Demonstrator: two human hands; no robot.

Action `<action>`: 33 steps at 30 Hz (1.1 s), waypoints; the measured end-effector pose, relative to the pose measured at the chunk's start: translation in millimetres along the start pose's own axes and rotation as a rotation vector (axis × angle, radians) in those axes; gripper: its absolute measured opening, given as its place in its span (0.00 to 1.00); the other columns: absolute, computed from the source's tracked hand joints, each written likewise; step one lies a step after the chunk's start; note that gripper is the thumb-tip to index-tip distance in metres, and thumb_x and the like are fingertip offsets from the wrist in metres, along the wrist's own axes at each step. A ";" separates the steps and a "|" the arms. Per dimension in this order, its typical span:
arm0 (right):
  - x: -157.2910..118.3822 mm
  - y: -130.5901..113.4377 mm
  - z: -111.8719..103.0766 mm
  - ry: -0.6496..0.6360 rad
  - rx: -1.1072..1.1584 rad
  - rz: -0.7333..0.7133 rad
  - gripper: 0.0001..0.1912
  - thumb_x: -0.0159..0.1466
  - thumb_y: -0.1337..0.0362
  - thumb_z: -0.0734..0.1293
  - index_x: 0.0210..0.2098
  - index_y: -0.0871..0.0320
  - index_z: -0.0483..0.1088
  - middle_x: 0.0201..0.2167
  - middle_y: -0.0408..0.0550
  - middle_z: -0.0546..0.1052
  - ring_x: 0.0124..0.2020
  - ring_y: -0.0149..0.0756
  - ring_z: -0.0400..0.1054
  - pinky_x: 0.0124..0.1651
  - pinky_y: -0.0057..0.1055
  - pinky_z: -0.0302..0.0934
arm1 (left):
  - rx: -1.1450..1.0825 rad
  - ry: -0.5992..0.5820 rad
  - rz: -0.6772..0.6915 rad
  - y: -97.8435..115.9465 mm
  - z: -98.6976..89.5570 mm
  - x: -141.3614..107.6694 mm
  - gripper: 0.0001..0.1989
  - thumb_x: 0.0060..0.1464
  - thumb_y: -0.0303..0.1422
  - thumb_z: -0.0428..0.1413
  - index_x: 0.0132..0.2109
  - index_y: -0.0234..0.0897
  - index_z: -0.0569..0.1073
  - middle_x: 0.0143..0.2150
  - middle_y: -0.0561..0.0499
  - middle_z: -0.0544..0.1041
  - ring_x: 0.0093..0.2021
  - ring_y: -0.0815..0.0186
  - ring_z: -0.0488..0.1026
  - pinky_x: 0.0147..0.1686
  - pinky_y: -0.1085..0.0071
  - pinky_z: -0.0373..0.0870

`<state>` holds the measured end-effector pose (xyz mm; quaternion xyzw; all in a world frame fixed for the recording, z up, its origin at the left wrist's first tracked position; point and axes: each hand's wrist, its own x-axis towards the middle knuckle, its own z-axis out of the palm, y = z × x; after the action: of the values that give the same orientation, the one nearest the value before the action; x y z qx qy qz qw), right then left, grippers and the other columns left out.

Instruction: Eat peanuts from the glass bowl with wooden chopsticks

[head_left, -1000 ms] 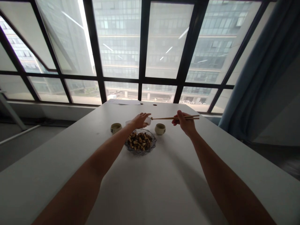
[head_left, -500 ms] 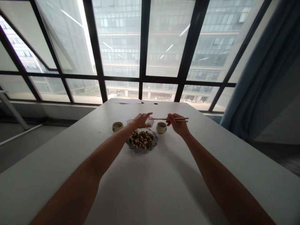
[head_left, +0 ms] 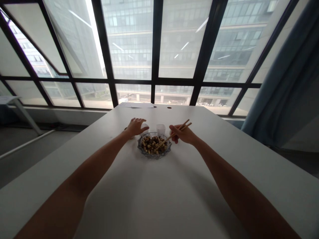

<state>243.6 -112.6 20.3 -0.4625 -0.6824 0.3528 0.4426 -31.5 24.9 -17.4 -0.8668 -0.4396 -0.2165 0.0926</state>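
Observation:
My right hand (head_left: 181, 133) is closed on a pair of wooden chopsticks (head_left: 184, 125), whose tips reach down into the mixed nuts (head_left: 150, 145) in a scalloped glass bowl (head_left: 154, 156). Behind the bowl stands a clear plastic cup (head_left: 160, 128). My left hand (head_left: 136, 126), fingers apart, is at the bowl's back left, by a second clear cup (head_left: 145, 128) that it partly covers. Under that hand and wrist, a small ceramic cup is mostly hidden. The other ceramic cup is out of sight near my right hand.
The white table (head_left: 154, 199) runs toward large windows. White papers (head_left: 137, 105) and a small dark round spot (head_left: 169, 107) lie at its far edge. A blue curtain (head_left: 279, 86) hangs on the right, and another table's pale leg (head_left: 27, 116) stands at the left.
My left hand has moved left, off the clear cups toward the left ceramic cup. My right hand has shifted slightly, and the chopsticks have swung from level to slanting down into the nuts.

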 end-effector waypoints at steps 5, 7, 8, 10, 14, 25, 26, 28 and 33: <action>1.6 2.9 12.2 0.166 0.011 -0.080 0.35 0.51 0.29 0.67 0.21 0.59 0.70 0.13 0.47 0.74 0.12 0.30 0.66 0.14 0.25 0.59 | -0.014 0.208 -0.168 -35.3 11.1 -50.7 0.30 0.57 0.49 0.58 0.59 0.37 0.68 0.61 0.39 0.72 0.61 0.46 0.68 0.62 0.49 0.59; -0.5 -1.7 9.4 0.243 0.013 -0.117 0.35 0.54 0.30 0.65 0.21 0.59 0.70 0.13 0.47 0.73 0.11 0.30 0.65 0.14 0.25 0.58 | -0.070 0.273 -0.238 -40.5 22.7 -64.7 0.31 0.55 0.49 0.59 0.61 0.37 0.65 0.62 0.38 0.71 0.62 0.47 0.67 0.60 0.50 0.63; -1.9 -4.4 7.9 0.265 0.012 -0.133 0.34 0.55 0.30 0.65 0.22 0.58 0.70 0.14 0.47 0.74 0.11 0.30 0.65 0.14 0.26 0.59 | -0.107 0.297 -0.270 -41.7 28.9 -69.6 0.32 0.55 0.48 0.60 0.61 0.38 0.64 0.62 0.38 0.70 0.61 0.47 0.68 0.59 0.51 0.65; -4.9 -9.3 6.7 0.264 -0.013 -0.165 0.33 0.56 0.32 0.66 0.22 0.58 0.71 0.15 0.47 0.75 0.12 0.31 0.66 0.15 0.26 0.60 | -0.182 0.330 -0.324 -42.3 39.9 -75.3 0.34 0.54 0.48 0.61 0.62 0.38 0.62 0.61 0.38 0.71 0.60 0.49 0.69 0.57 0.52 0.68; -9.8 -12.1 13.7 0.166 -0.139 -0.222 0.30 0.58 0.36 0.68 0.22 0.58 0.72 0.17 0.48 0.76 0.15 0.31 0.68 0.18 0.27 0.61 | -0.282 0.354 -0.373 -41.3 50.3 -75.5 0.34 0.54 0.46 0.62 0.63 0.38 0.61 0.60 0.38 0.71 0.57 0.50 0.72 0.55 0.53 0.71; -9.4 -0.3 30.6 0.129 -0.161 -0.210 0.29 0.60 0.37 0.66 0.22 0.57 0.71 0.17 0.47 0.77 0.16 0.33 0.69 0.19 0.27 0.62 | -0.303 0.363 -0.359 -43.4 55.6 -73.7 0.33 0.54 0.44 0.62 0.62 0.38 0.62 0.58 0.38 0.72 0.56 0.51 0.72 0.54 0.54 0.72; -9.1 -0.3 30.0 0.138 -0.146 -0.208 0.29 0.60 0.37 0.66 0.22 0.57 0.71 0.17 0.47 0.77 0.16 0.33 0.69 0.18 0.27 0.62 | -0.303 0.366 -0.355 -44.3 56.6 -73.6 0.33 0.53 0.44 0.62 0.62 0.38 0.62 0.58 0.38 0.72 0.56 0.52 0.72 0.55 0.54 0.71; -8.4 -0.5 28.8 0.156 -0.119 -0.200 0.29 0.59 0.36 0.67 0.22 0.57 0.71 0.18 0.48 0.77 0.16 0.33 0.69 0.17 0.27 0.62 | -0.304 0.367 -0.351 -45.7 58.3 -73.3 0.33 0.53 0.44 0.62 0.62 0.37 0.62 0.58 0.38 0.72 0.56 0.52 0.72 0.55 0.54 0.71; -6.3 0.4 27.6 0.217 -0.070 -0.162 0.31 0.57 0.34 0.66 0.24 0.58 0.72 0.18 0.49 0.77 0.15 0.33 0.70 0.17 0.27 0.63 | -0.292 0.367 -0.339 -46.7 59.2 -73.2 0.33 0.54 0.44 0.62 0.62 0.37 0.63 0.58 0.38 0.71 0.56 0.52 0.72 0.56 0.54 0.71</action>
<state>219.2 -120.4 8.3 -0.4564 -0.6776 0.2397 0.5245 -89.6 20.7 -104.9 -0.7315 -0.5182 -0.4432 0.0077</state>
